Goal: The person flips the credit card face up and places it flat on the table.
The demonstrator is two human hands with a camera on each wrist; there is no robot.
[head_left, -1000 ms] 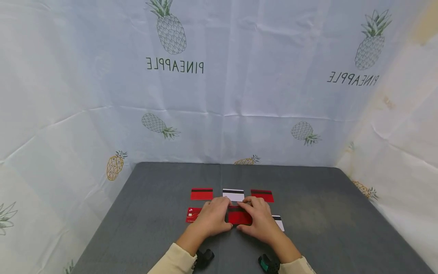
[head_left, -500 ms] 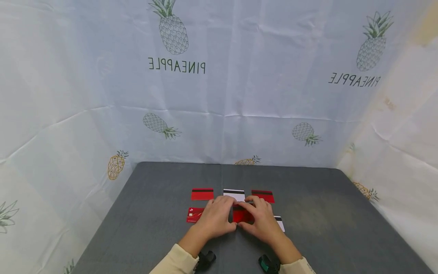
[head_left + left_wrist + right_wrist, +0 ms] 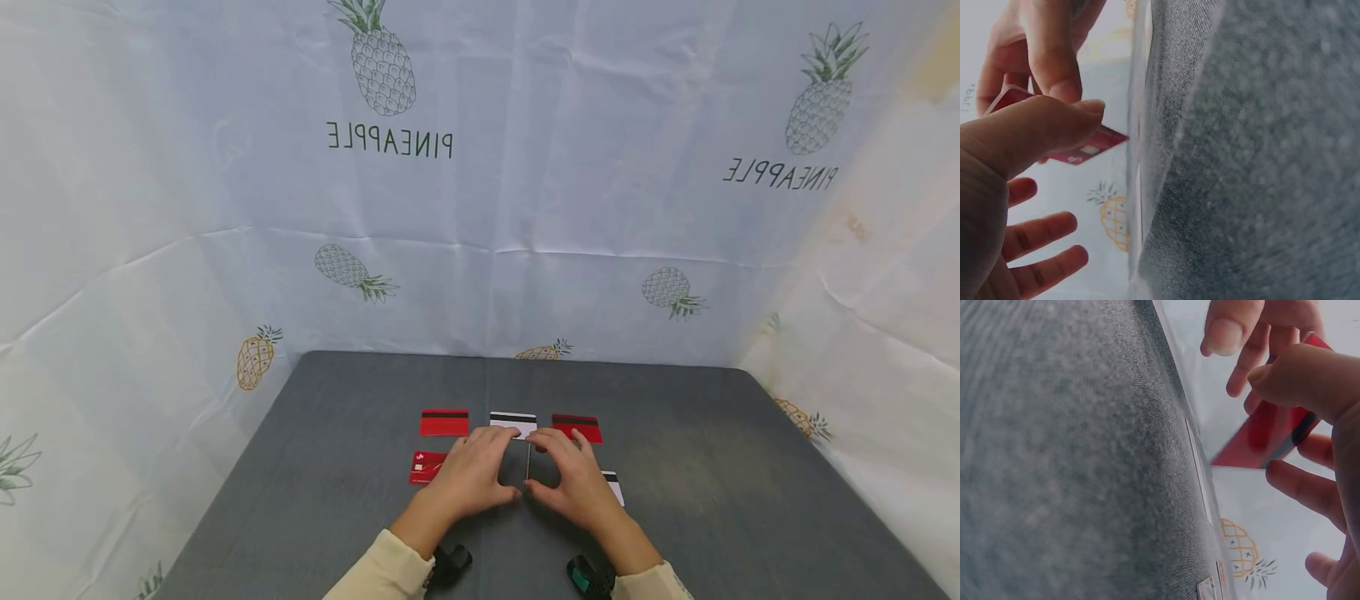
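Observation:
A red bank card (image 3: 528,462) stands nearly edge-on between the two hands, so the head view shows only a thin line. My right hand (image 3: 573,483) pinches it by its long sides between thumb and fingers. Its striped back (image 3: 1260,434) appears in the right wrist view, and its chip side (image 3: 1108,140) in the left wrist view. Just left of the card, my left hand (image 3: 468,475) is held in a loose C, with thumb and index fingertip close to the card; in the right wrist view its thumb (image 3: 1225,336) is apart from the card.
Behind the hands lie a red striped card (image 3: 444,423), a white striped card (image 3: 513,418) and a dark red card (image 3: 576,427). A red chip card (image 3: 424,467) and a white card (image 3: 612,487) flank the hands on the grey table (image 3: 337,517). A pineapple-print curtain (image 3: 480,183) surrounds it.
The held red card has turned from showing its striped face to standing edge-on. My left fingers moved slightly right, then came off the card, leaving it in the right hand.

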